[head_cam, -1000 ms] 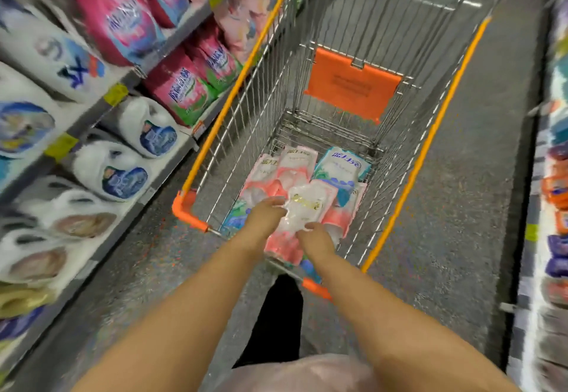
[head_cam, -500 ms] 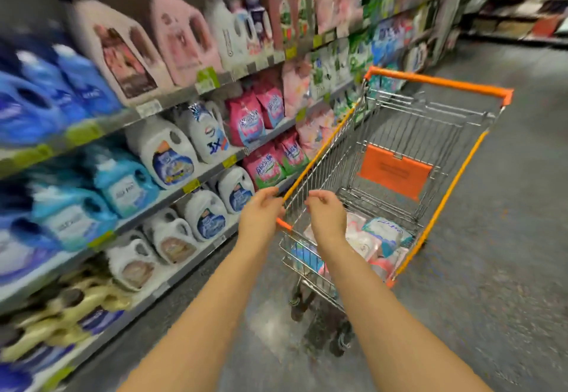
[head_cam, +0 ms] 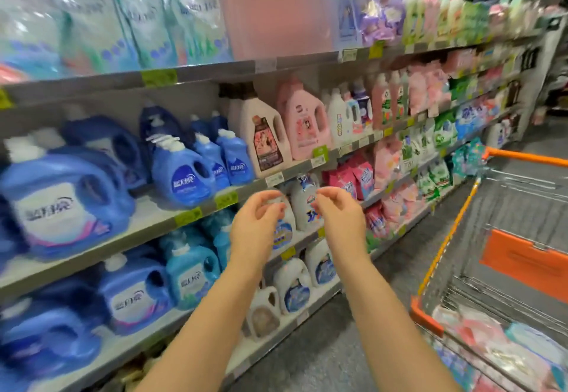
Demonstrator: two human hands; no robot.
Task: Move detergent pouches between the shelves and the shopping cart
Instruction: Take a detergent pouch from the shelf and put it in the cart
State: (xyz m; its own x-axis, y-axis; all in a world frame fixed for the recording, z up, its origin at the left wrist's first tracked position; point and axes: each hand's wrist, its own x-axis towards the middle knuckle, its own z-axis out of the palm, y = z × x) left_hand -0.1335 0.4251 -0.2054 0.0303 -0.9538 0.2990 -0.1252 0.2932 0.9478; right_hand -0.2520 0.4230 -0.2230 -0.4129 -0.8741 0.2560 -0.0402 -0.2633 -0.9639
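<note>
My left hand (head_cam: 256,222) and my right hand (head_cam: 339,219) are raised side by side in front of the shelves, fingers loosely curled and apart, holding nothing. The top shelf carries upright detergent pouches: pale blue ones (head_cam: 144,23), pink ones (head_cam: 276,13) and purple ones (head_cam: 378,20). The shopping cart (head_cam: 451,229), wire with orange trim, stands at the lower right. Several pink, white and teal pouches (head_cam: 498,348) lie in its basket.
Blue detergent jugs (head_cam: 181,173) fill the middle shelves on the left, beige and pink jugs (head_cam: 276,133) stand above my hands, white jugs (head_cam: 304,204) behind them. More pouches (head_cam: 353,179) line the lower shelves toward the aisle end. Grey floor (head_cam: 322,345) runs between shelf and cart.
Both hands left the pouches in the cart, passed the cart's near rim, and rose empty toward the shelves. The view swung up and left, so the cart now sits at the right.
</note>
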